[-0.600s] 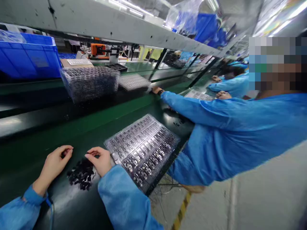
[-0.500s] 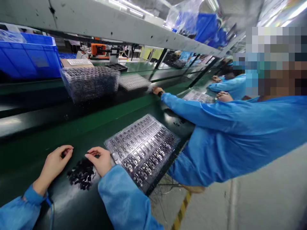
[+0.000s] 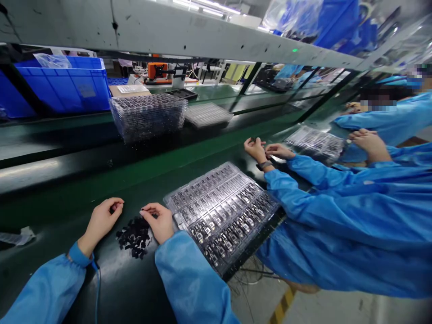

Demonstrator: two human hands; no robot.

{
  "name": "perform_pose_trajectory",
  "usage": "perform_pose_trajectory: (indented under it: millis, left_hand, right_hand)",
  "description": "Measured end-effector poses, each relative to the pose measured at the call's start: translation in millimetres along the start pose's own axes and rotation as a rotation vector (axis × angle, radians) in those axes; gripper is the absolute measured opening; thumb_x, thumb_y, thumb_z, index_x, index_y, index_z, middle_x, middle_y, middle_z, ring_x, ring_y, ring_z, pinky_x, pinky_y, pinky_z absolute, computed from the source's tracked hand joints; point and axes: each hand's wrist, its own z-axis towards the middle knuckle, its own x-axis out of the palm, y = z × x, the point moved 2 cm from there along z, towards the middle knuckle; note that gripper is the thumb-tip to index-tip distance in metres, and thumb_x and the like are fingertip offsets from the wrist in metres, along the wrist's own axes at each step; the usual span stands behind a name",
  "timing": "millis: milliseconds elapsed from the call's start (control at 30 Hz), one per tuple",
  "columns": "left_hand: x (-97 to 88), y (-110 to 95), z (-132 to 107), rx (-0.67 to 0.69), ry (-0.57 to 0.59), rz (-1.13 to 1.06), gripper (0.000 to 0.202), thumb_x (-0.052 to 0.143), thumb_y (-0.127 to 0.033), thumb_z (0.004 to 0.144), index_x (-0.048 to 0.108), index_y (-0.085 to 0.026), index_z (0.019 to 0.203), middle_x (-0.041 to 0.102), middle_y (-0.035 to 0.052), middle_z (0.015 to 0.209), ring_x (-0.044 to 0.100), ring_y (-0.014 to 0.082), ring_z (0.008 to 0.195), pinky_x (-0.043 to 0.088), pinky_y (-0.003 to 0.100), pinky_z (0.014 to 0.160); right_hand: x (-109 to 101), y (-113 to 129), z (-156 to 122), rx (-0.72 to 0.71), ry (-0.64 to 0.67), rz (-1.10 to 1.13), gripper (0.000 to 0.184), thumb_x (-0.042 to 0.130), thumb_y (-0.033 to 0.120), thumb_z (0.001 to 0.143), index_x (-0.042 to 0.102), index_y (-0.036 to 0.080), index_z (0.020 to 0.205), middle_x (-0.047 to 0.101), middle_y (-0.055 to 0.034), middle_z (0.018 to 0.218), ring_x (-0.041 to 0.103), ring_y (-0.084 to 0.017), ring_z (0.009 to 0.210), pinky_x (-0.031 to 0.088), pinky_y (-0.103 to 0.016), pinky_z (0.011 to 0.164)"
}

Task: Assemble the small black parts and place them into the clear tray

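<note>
A loose pile of small black pieces (image 3: 134, 238) lies on the dark bench between my two hands. To the left of the pile is my left hand (image 3: 104, 220), thumb and fingertips pinched together; whatever they hold is too small to make out. My right hand (image 3: 161, 222) hovers at the pile's upper right edge, also closed in a pinch, with a tiny dark speck at the fingertips that I cannot identify. Just right of this hand, a clear plastic tray (image 3: 184, 217) carries rows of small circuit boards.
Stacked clear trays (image 3: 148, 119) and a flatter tray pile (image 3: 208, 114) stand across the bench, near a blue bin (image 3: 67, 85). A co-worker's hands (image 3: 258, 150) are beyond my tray. A blue cord (image 3: 97, 288) hangs from my left cuff. Overhead runs a grey beam (image 3: 209, 40).
The view has swung left, so everything sits farther right. The co-worker's outstretched arm has drawn back, and their two hands are now together. My hands keep nearly the same pinched poses.
</note>
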Motion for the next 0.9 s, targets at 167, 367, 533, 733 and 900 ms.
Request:
perform_pose_trajectory:
  millis: [167,367,533,733,900]
  left_hand:
    - [2.2,3,1,-0.007,-0.009,-0.020,0.029,0.054,-0.042,0.086,0.070,-0.021,0.097,0.070,0.0031,0.082,0.063,0.0185,0.072,0.049,0.030,0.070]
    - [2.0,-1,2,0.028,-0.009,-0.045,0.020,0.054,-0.030,0.088,0.070,-0.020,0.095,0.070,0.0031,0.086,0.063,0.0165,0.074,0.048,0.028,0.071]
    - [-0.3,-5,2,0.026,-0.026,-0.045,0.018,0.054,-0.026,0.087,0.069,-0.020,0.095,0.068,0.0024,0.082,0.062,0.0156,0.074,0.047,0.027,0.072]
    - [-10.2,-7,3,-0.044,-0.017,-0.148,0.024,0.055,-0.033,0.087,0.069,-0.018,0.099,0.068,0.0025,0.080,0.063,0.0153,0.071,0.048,0.026,0.068]
    - [-46.0,7,37,-0.186,0.078,0.062,0.023,0.059,-0.032,0.081,0.071,-0.020,0.096,0.072,0.0015,0.077,0.066,0.0169,0.070,0.047,0.026,0.066]
  right_hand:
    - [0,-1,0,0.005,0.011,-0.022,0.013,0.075,0.029,0.073,0.075,0.019,0.081,0.073,-0.0029,0.077,0.067,-0.019,0.070,0.056,-0.031,0.071]
    - [-1,-7,3,-0.012,0.030,-0.036,0.017,0.076,0.034,0.075,0.073,0.019,0.082,0.074,-0.0044,0.080,0.068,-0.020,0.072,0.056,-0.033,0.073]
    - [-2,-8,5,-0.028,0.046,-0.044,0.019,0.076,0.036,0.074,0.073,0.019,0.083,0.073,-0.0048,0.080,0.068,-0.020,0.071,0.056,-0.033,0.072]
    - [-2,-5,5,-0.040,0.031,-0.042,0.019,0.075,0.036,0.075,0.072,0.019,0.082,0.073,-0.0048,0.079,0.067,-0.019,0.070,0.056,-0.032,0.071]
    - [-2,-3,7,-0.052,0.042,-0.039,0.020,0.074,0.037,0.075,0.072,0.018,0.082,0.073,-0.0049,0.078,0.066,-0.019,0.068,0.057,-0.032,0.070]
